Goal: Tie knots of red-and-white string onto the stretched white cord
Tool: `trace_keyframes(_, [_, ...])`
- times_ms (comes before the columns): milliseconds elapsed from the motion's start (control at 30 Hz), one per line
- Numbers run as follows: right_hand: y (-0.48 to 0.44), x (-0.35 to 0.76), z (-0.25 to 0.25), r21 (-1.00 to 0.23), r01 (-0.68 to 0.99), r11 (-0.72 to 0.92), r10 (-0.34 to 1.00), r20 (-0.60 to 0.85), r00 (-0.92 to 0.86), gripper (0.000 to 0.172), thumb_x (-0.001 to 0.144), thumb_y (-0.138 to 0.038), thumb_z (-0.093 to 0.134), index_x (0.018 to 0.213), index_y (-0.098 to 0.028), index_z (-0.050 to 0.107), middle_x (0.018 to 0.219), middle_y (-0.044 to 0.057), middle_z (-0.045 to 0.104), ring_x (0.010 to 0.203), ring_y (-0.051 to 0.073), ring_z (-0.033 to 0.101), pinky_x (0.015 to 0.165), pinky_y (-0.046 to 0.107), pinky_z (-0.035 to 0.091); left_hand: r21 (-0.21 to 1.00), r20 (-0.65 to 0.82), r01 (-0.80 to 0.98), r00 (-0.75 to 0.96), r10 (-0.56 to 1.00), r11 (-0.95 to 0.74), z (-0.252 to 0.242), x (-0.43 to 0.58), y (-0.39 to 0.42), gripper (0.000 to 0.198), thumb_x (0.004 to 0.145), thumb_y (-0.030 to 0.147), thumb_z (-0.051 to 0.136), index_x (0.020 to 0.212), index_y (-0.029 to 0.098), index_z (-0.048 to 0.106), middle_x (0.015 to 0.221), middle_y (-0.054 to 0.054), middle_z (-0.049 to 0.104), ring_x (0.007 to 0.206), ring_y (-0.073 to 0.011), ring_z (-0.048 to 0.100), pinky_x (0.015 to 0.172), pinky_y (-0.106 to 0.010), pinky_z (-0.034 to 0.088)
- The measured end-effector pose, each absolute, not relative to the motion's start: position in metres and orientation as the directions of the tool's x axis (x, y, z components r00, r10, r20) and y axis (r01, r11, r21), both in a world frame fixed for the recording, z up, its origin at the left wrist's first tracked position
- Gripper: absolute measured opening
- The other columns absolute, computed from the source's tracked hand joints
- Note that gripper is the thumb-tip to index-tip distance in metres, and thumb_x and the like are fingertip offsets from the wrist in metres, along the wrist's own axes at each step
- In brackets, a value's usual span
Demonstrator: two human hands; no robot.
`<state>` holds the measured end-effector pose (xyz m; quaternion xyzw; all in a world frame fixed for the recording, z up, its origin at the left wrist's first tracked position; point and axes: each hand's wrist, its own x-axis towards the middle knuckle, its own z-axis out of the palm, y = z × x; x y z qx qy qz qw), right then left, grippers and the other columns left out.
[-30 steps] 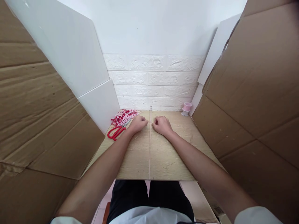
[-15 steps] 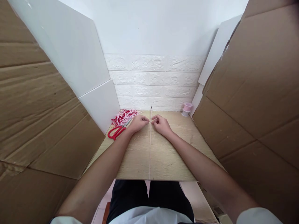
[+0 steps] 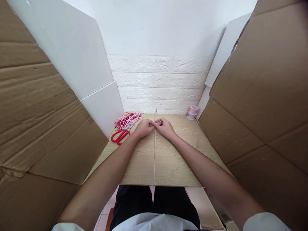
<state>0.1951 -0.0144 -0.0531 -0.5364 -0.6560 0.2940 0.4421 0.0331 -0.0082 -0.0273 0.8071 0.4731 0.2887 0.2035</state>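
Note:
A pale pink cord [image 3: 154,157] runs straight from a small dark hook [image 3: 156,110] at the back of the table to the front edge. Over its far part my two hands meet. My left hand [image 3: 145,127] is closed in a pinch on a thin thread at the cord's left side. From the right, my right hand [image 3: 165,127] pinches thread too, its fingertips against those of the left. The fingers hide the spot where thread and cord cross. Red-handled scissors [image 3: 121,136] lie just left of my left hand, blades partly under a heap of red and pink-white cords [image 3: 128,121].
Two stacked thread spools [image 3: 193,111], the upper one pink, stand at the back right corner. Cardboard walls rise on the left [image 3: 43,106] and right [image 3: 264,96]. White brick-patterned wall [image 3: 154,80] closes off the back of the wooden table [image 3: 180,163].
My hands have come together over the cord, closing the small gap between their fingertips. Scissors, cord heap and spools stay in place.

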Motion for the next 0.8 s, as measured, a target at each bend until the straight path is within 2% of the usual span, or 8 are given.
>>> trace_keyframes(100, [-0.0143, 0.1968, -0.0532, -0.861, 0.447, 0.243, 0.966, 0.256, -0.032, 0.024, 0.074, -0.018, 0.060, 0.098, -0.017, 0.064, 0.071, -0.002, 0.066, 0.066, 0.013, 0.059, 0.061, 0.023, 0.041, 0.623, 0.278, 0.636, 0.365, 0.889, -0.456, -0.0274, 0.0338, -0.0081, 0.022, 0.075, 0.033, 0.061, 0.077, 0.015, 0.074, 0.072, -0.004, 0.070, 0.063, -0.0144, 0.057, 0.059, -0.026, 0.039])
trace_keyframes(200, [-0.0151, 0.1986, -0.0523, -0.864, 0.445, 0.237, 0.967, 0.252, -0.028, 0.026, 0.072, -0.014, 0.058, 0.097, -0.017, 0.065, 0.070, -0.002, 0.066, 0.065, 0.013, 0.058, 0.062, 0.023, 0.041, 0.631, 0.273, 0.638, 0.350, 0.896, -0.441, -0.0269, 0.0347, -0.0085, 0.022, 0.075, 0.034, 0.062, 0.076, 0.015, 0.073, 0.070, -0.004, 0.069, 0.062, -0.0143, 0.056, 0.058, -0.026, 0.039])
trace_keyframes(400, [-0.0154, 0.2001, -0.0514, -0.854, 0.460, 0.244, 0.967, 0.250, -0.048, 0.027, 0.072, -0.016, 0.056, 0.098, -0.018, 0.065, 0.067, -0.003, 0.062, 0.063, 0.013, 0.056, 0.061, 0.023, 0.040, 0.640, 0.270, 0.629, 0.354, 0.896, -0.441, -0.0268, 0.0347, -0.0095, 0.019, 0.072, 0.028, 0.059, 0.076, 0.014, 0.072, 0.069, -0.004, 0.069, 0.061, -0.0145, 0.057, 0.059, -0.026, 0.040])
trace_keyframes(600, [-0.0127, 0.1989, -0.0544, -0.879, 0.407, 0.250, 0.967, 0.248, -0.059, 0.025, 0.075, -0.028, 0.059, 0.098, -0.018, 0.064, 0.068, -0.003, 0.062, 0.063, 0.013, 0.056, 0.059, 0.023, 0.039, 0.628, 0.278, 0.627, 0.373, 0.885, -0.461, -0.0263, 0.0342, -0.0101, 0.021, 0.075, 0.031, 0.058, 0.075, 0.015, 0.070, 0.069, -0.004, 0.067, 0.062, -0.0147, 0.056, 0.058, -0.026, 0.039])
trace_keyframes(800, [-0.0113, 0.2011, -0.0561, -0.869, 0.422, 0.260, 0.965, 0.252, -0.076, 0.034, 0.069, -0.019, 0.056, 0.102, -0.017, 0.063, 0.065, -0.005, 0.060, 0.059, 0.012, 0.054, 0.056, 0.022, 0.038, 0.629, 0.277, 0.623, 0.379, 0.883, -0.465, -0.0271, 0.0337, -0.0086, 0.017, 0.072, 0.027, 0.058, 0.076, 0.015, 0.070, 0.070, -0.003, 0.067, 0.063, -0.0149, 0.057, 0.060, -0.026, 0.041])
